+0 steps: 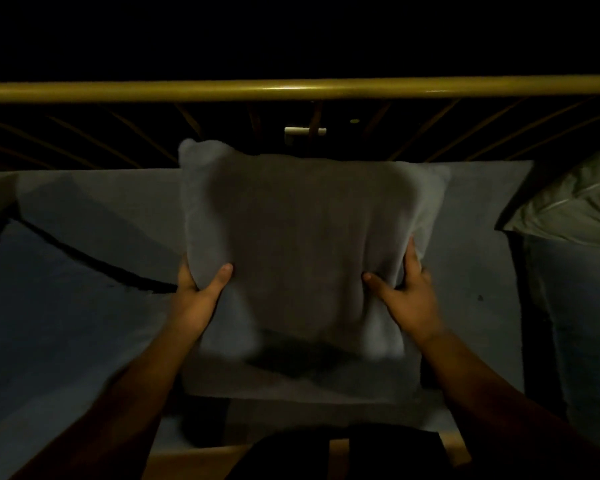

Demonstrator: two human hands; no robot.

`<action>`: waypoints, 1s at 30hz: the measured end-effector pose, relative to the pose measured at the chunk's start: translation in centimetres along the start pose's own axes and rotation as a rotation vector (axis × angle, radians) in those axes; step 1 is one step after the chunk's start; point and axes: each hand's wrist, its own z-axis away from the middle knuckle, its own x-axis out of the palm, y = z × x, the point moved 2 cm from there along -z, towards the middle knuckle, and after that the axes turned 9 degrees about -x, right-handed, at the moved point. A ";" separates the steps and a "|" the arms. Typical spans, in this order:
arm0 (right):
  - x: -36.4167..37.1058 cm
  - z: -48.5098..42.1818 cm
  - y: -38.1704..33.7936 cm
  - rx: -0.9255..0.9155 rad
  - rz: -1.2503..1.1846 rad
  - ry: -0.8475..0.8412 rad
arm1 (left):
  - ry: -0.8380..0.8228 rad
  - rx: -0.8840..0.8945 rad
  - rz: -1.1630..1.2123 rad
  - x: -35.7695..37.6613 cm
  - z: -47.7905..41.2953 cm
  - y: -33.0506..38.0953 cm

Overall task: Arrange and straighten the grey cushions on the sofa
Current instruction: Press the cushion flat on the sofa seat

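A square grey cushion (302, 237) is held up over the middle of the sofa, its top edge reaching the wooden backrest. My left hand (201, 292) grips its lower left side, thumb on the front face and fingers hidden behind. My right hand (407, 289) grips its lower right side the same way. Below it lies the grey seat cushion (302, 386), with the held cushion's shadow on it. Another grey cushion (66, 306) lies flat on the left of the seat.
A yellow wooden top rail (291, 89) with slanted slats (440, 133) runs across behind the seat. A pale crumpled pillow or cloth (582, 202) sits at the right edge. The sofa's wooden front frame (340, 452) shows at the bottom. The scene is dim.
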 end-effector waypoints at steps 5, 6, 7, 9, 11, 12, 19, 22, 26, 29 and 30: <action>2.3 3.6 -1.2 -0.013 0.005 -0.180 | 0.089 -0.043 0.064 -3.6 3.7 -6.4; 3.0 4.9 -0.8 0.019 0.021 -0.215 | 0.083 -0.064 0.040 -4.2 4.0 -7.3; 3.7 6.1 -0.3 0.059 0.023 -0.230 | 0.062 -0.067 0.012 -4.5 4.1 -7.9; 4.7 7.6 0.2 0.129 0.033 -0.202 | 0.004 -0.033 -0.030 -4.4 4.2 -7.9; 5.2 7.8 0.1 0.183 0.058 -0.164 | -0.014 0.011 -0.060 -4.0 4.1 -7.9; 5.4 7.7 0.0 0.193 0.069 -0.162 | 0.002 0.026 -0.096 -4.0 4.0 -7.9; 6.6 8.7 -1.2 -0.068 0.330 -0.052 | 0.335 0.323 -0.540 -3.4 6.2 -4.7; 7.4 9.3 -2.0 -0.274 0.408 -0.022 | 0.131 0.454 -0.835 -1.3 6.7 -3.2; 7.6 10.1 -1.7 -0.179 0.388 -0.204 | 0.001 0.277 -0.970 0.2 6.9 -2.9; 5.3 9.6 -2.4 -0.172 0.293 -0.176 | 0.050 0.327 -0.872 1.1 8.5 -0.9; 4.1 9.4 -2.7 -0.185 0.287 -0.151 | 0.057 0.402 -0.788 1.6 9.4 0.0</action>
